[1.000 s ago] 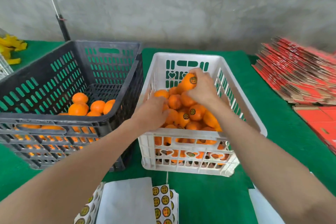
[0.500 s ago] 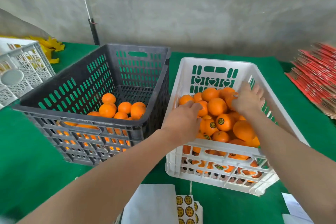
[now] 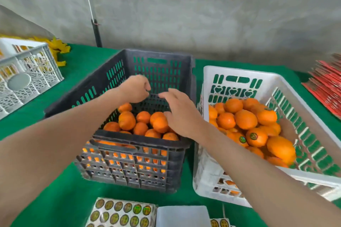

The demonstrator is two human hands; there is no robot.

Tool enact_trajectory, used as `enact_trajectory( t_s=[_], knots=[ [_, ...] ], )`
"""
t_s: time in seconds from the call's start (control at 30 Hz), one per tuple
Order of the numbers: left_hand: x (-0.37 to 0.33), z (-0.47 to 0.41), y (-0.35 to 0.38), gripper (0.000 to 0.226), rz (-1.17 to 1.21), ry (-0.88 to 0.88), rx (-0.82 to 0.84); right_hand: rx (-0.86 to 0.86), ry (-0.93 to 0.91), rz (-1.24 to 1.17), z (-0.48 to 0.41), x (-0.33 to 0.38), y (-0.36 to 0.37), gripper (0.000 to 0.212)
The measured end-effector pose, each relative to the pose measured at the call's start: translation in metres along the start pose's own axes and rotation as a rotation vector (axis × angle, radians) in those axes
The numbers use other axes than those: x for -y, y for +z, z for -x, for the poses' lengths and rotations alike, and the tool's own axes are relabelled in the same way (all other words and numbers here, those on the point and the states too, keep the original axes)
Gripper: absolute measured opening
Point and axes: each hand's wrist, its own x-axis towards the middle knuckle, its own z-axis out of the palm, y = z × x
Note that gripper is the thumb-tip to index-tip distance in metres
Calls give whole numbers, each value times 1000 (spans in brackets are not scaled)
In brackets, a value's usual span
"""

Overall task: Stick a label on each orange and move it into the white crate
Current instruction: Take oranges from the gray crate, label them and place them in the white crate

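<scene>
Reaching over the black crate point(image 3: 118, 72) with the right grip point(image 3: 181, 116), fingers straight and spread, holding nothing, thumb close above the nearest unlabelled orange point(image 3: 160, 123) just beneath. Showing the left grip point(image 3: 135, 88) just to the left of and beyond the right one, fingers curled inward; not allowing any telling of whether a label is being pinched there. Lying below both grips, heaped at the crate's near end: the unlabelled oranges point(image 3: 127, 120). Standing immediately to the right of the right grip: the white crate point(image 3: 239, 73), carrying labelled oranges point(image 3: 253, 136) piled well up its walls. Lying nearer the body than both grips, on the green tabletop point(image 3: 60, 199): the label sheet point(image 3: 120, 214). Judging the fruit as firm, fairly weighty for one grip, smooth-skinned and a little slippery, likely bruising under hard squeezing; suggesting a wrap round the widest girth, leaving a bare patch of peel facing up for the label. Appearing nearly round to slightly oval, hence offering no strong long axis; stem ends pointing in mixed directions, too blurred for exact reading.
</scene>
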Motion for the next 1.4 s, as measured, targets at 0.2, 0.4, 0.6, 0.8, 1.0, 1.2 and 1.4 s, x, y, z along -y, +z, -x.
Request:
enact_trajectory(
  t_s=[0.2, 0.4, 0.6, 0.8, 1.0, 1.2, 1.4],
  knots=[
    [-2, -37, 67, 53, -164, 31, 631, 81, 28, 8, -4, -3, 6, 55],
    [-27, -47, 118, 56, -100, -11, 783, 31, 136, -121, -7, -6, 7, 60],
    [-8, -48, 56, 71, 350, 150, 645, -113, 207, -248, -3, -12, 3, 55],
    [3, 12, -6, 61, 888, 229, 498, -211, 203, -393, 3, -11, 0, 44],
    [-17, 80, -29, 66, 1106, 241, 400, -220, 33, -619, 39, 8, -18, 60],
    [-56, 133, -21, 64, 1168, 225, 269, -227, -4, -670, 95, 25, -32, 77],
    [-101, 175, 22, 73, 623, 511, -271, 54, 273, -1339, 137, 9, -43, 63]
  ],
)
